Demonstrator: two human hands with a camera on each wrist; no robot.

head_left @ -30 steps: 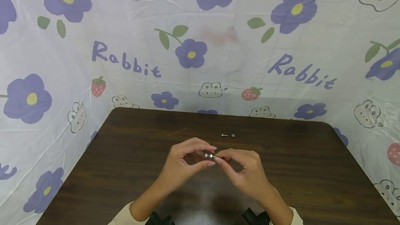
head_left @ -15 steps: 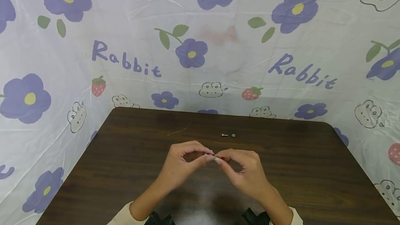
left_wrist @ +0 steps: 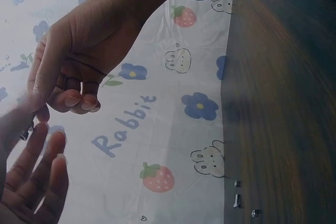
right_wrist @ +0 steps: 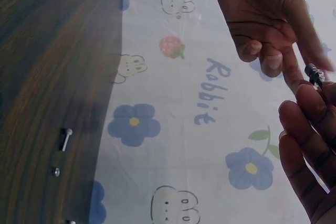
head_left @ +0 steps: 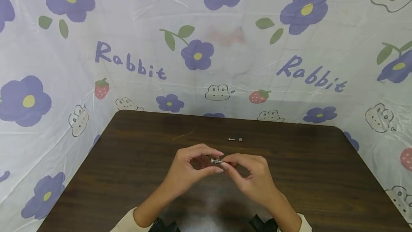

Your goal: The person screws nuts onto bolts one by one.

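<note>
A small silver bolt (head_left: 213, 160) with a nut threaded on it is held up over the table in the head view. My right hand (head_left: 252, 171) pinches the bolt's thin end between thumb and fingertips. Around its head, my left hand (head_left: 190, 162) is spread, thumb and index finger parted with the bolt between them. Seen from the right wrist, the bolt (right_wrist: 314, 73) lies close to the fingers of both hands, its far end hidden in the right fingers.
On the dark wooden table (head_left: 322, 167), a loose bolt (head_left: 231, 139) lies beside a nut (head_left: 240, 140) beyond the hands. Another small metal piece (left_wrist: 255, 213) shows in the left wrist view. A printed cloth (head_left: 238, 63) hangs behind the table.
Half a second ago my left thumb and fingers closed over the bolt and nut; now they are parted again, uncovering both. My right hand keeps its pinch and has barely moved.
</note>
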